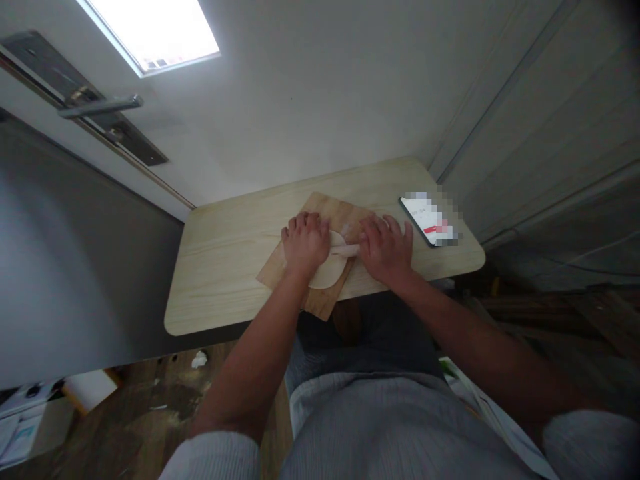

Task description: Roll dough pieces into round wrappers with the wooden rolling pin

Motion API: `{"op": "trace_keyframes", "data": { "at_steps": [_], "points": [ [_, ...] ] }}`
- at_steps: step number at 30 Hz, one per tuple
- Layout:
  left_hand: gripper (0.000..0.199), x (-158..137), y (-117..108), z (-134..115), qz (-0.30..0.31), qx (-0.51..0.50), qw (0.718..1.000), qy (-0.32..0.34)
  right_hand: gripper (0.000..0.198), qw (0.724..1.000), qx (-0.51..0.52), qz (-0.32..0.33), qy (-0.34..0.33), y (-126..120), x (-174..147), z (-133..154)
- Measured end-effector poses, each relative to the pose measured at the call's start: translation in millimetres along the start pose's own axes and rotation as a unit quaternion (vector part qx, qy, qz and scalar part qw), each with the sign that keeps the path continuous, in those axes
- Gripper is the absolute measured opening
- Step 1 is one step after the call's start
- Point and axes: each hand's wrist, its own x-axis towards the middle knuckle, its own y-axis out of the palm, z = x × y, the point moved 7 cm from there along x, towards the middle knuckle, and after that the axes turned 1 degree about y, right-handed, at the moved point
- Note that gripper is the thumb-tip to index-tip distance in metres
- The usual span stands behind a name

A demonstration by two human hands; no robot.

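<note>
A flat, pale sheet of dough [327, 272] lies on a wooden board [320, 303], which is turned at an angle on the table. Across the dough runs a light rolling pin [349, 250], its middle showing between my hands. My left hand [306, 241] is curled over the pin's left part, above the dough. Over the right end, my right hand [384, 247] closes around the pin beside the dough's edge. Both hands cover the pin's ends and part of the dough.
The board rests on a light wooden table [215, 267] with rounded corners. A phone [425, 217] with a lit screen lies at its right. Behind stands a door with a metal handle [103, 105]. Crumpled white paper [199, 359] is on the floor at the left.
</note>
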Motion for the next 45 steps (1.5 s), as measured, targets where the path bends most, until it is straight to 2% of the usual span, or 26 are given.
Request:
{"op": "trace_keyframes", "data": {
  "at_steps": [16,26,39,45],
  "points": [
    [0.053,27,8,2,0.014,-0.003,1.000,-0.003,0.046,0.999,-0.022,0.047,0.004,8,28,-2],
    [0.050,38,7,2,-0.002,0.001,1.000,0.003,0.046,0.996,-0.044,0.079,0.012,18,39,-6],
    [0.050,51,6,2,-0.029,-0.001,1.000,0.009,0.048,0.997,-0.023,0.071,0.018,22,50,-9],
    [0.050,55,3,1,-0.022,-0.004,1.000,0.003,0.047,0.998,-0.018,0.066,0.019,25,53,-11]
  ]
}}
